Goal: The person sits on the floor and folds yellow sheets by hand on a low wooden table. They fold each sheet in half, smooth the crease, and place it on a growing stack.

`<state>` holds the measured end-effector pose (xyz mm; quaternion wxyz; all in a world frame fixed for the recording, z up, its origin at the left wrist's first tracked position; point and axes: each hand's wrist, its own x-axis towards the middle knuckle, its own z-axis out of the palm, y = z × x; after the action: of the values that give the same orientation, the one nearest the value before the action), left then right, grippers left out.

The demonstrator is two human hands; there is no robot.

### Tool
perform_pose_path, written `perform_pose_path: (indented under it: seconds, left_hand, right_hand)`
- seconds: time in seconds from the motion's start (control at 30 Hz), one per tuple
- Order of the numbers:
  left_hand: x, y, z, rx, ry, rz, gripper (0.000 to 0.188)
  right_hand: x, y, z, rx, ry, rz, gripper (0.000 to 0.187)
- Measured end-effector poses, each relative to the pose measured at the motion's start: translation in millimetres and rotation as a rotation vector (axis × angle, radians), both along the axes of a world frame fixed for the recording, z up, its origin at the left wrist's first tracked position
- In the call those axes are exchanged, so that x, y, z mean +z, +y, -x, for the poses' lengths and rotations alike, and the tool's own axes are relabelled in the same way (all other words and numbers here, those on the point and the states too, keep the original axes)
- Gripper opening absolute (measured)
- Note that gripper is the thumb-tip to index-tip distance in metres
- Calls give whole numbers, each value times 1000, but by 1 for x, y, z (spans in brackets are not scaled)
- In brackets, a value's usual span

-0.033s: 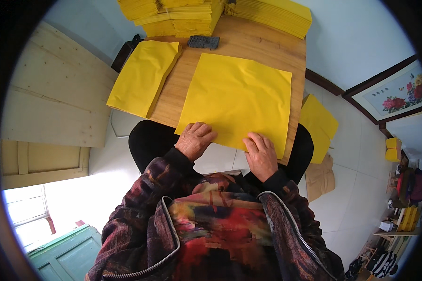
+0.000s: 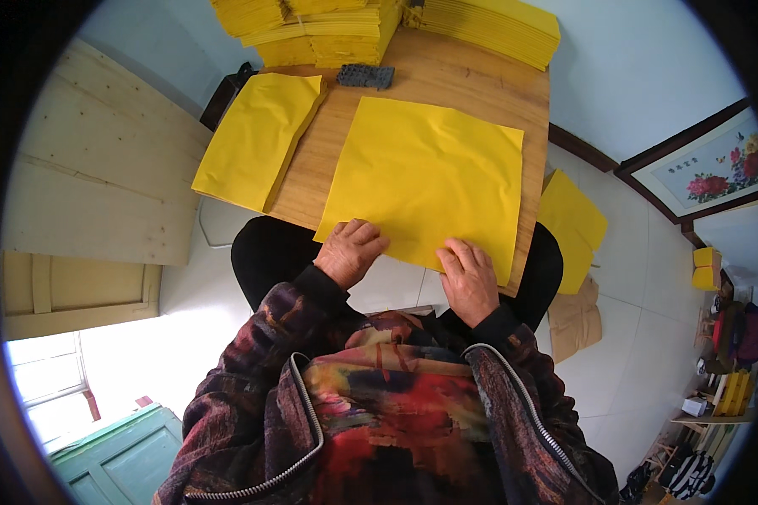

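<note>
A large, slightly creased sheet of yellow paper (image 2: 425,177) lies flat over the wooden table, its near edge reaching past the tabletop toward my lap. At the left part of that edge, my left hand (image 2: 350,252) is closed on the paper, fingers curled over it. My right hand (image 2: 467,279) grips the same edge farther right, fingertips on top. Both thumbs are mostly hidden. Left of the sheet rests a stack of folded yellow paper (image 2: 257,139). Beyond the sheet sits a small dark grey block (image 2: 365,77) with a rough surface.
Tall piles of folded yellow paper (image 2: 320,34) and another long stack (image 2: 484,32) stand along the far side of the wooden table (image 2: 446,59). More yellow paper (image 2: 571,227) and brown paper (image 2: 575,320) lie low at the right. A pale wooden board (image 2: 101,160) stands left.
</note>
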<state>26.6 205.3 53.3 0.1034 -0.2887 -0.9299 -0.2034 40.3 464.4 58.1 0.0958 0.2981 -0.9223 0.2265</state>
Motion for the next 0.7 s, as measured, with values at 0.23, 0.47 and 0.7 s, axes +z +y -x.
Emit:
perform_pose_path:
  seconds: [0.23,0.47,0.7]
  left_hand:
    - [10,-4,16,-30,-166,-76,5]
    - [19,-1,34,-44,-203,206,12]
    - [18,21,24,0,-114,183,42]
  right_hand:
    - [8,-2,5,-1,-55,-7,17]
    - [23,-5,34,-51,-330,-180,11]
    - [23,5,65,-22,-600,-101,24]
